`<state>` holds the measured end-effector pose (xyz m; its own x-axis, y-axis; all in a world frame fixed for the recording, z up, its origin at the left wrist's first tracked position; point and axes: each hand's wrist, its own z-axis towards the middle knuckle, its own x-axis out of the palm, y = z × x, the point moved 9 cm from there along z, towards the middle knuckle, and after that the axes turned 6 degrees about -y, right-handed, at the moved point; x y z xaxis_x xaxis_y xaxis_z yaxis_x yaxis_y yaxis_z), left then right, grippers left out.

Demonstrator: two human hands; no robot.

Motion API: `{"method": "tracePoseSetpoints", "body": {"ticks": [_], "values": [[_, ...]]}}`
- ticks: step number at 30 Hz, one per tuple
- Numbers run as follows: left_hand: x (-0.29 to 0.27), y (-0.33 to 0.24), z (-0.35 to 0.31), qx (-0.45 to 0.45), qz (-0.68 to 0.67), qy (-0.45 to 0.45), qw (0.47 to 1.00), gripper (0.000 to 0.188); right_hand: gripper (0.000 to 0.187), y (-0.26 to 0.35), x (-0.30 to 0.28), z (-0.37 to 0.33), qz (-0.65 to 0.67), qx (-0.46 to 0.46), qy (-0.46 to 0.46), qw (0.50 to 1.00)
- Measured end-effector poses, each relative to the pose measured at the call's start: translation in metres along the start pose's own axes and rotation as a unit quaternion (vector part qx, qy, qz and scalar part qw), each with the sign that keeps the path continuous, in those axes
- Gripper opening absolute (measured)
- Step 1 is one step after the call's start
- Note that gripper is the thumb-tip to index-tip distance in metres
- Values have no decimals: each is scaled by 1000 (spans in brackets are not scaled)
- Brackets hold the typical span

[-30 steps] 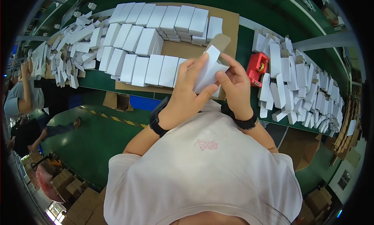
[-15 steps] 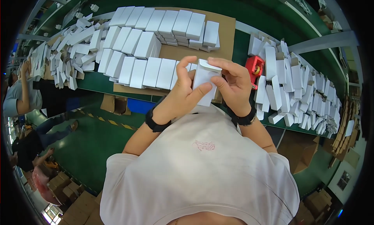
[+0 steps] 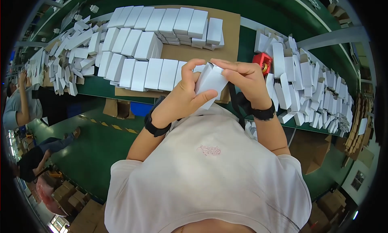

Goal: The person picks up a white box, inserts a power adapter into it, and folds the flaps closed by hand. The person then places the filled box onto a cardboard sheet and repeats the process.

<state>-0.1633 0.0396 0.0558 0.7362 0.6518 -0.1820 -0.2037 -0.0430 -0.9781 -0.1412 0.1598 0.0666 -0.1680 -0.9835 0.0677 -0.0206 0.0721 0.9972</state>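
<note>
A small white cardboard box (image 3: 209, 84) is held in front of my chest, tilted, its top end toward the far side. My left hand (image 3: 180, 96) is closed round its left side, the thumb lying across the front face. At the top end, my right hand (image 3: 251, 80) grips the edge by the flap between thumb and fingers. Beyond my hands, white boxes (image 3: 154, 74) stand in rows on a brown cardboard sheet (image 3: 230, 39). Whatever is inside the held box is hidden.
Loose white cartons (image 3: 297, 77) are heaped on the right of the green table, beside a red tape dispenser (image 3: 262, 63). Another heap of cartons (image 3: 76, 51) lies at the left. A co-worker (image 3: 20, 99) is at the far left. An open brown carton (image 3: 311, 152) stands below the table at right.
The held box has tilted, its top swinging right. The flap that stood up at its top is now pressed down under my right fingers, and my right wrist has shifted slightly right.
</note>
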Motion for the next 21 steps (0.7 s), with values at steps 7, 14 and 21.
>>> {"method": "tracePoseSetpoints", "body": {"ticks": [7, 14, 21], "values": [[5, 14, 5, -61, -19, 50, 997, 71, 29, 10, 11, -15, -161, -173, 37, 971], [-21, 11, 18, -19, 67, -85, 994, 72, 20, -41, -83, 33, -55, 50, -193, 978], [-73, 34, 3, -94, 7, -226, 970, 51, 21, -172, -166, 129, -201, 165, -198, 945]]}}
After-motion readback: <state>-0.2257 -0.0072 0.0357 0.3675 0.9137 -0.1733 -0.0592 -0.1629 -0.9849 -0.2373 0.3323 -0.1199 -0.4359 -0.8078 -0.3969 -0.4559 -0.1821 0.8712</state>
